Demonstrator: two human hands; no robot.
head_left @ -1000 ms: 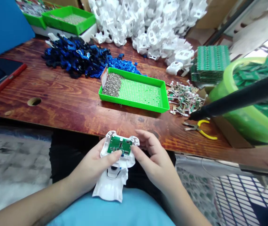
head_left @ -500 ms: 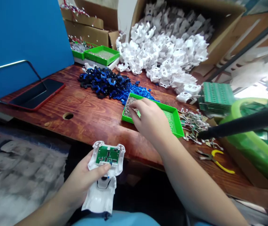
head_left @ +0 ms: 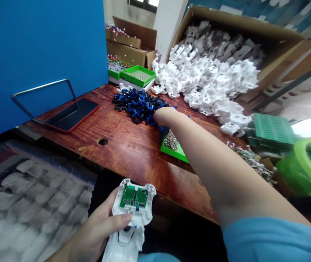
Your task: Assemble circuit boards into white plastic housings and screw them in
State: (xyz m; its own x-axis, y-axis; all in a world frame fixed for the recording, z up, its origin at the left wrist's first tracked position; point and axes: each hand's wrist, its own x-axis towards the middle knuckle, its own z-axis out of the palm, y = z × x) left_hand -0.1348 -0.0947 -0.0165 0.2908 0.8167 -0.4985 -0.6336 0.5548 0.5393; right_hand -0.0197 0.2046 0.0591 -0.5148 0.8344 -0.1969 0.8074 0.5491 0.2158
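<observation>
Low at the front, my left hand (head_left: 101, 225) is closed round a white plastic housing (head_left: 146, 214), its thumb across the middle. A green circuit board (head_left: 134, 197) sits in the upper half of that housing. My right hand (head_left: 164, 115) reaches across the table to the near side of a pile of black and blue plastic parts (head_left: 139, 103); its fingers are hidden behind the hand and among the parts. Under the right forearm lies a green tray (head_left: 173, 153) holding small metal screws (head_left: 171, 141), partly covered by the arm.
White plastic shells (head_left: 207, 80) spill from a large cardboard box (head_left: 275, 29) at the back. A phone-like tablet (head_left: 72, 114) lies by a blue panel (head_left: 43, 47). At right stand stacked green boards (head_left: 274, 131) and a green basket (head_left: 297, 171). Wired small parts (head_left: 254, 160) lie near the arm.
My right hand has left the screw tray and moved away from me to the black and blue parts. The left hand still holds the housing. The whole view has shifted.
</observation>
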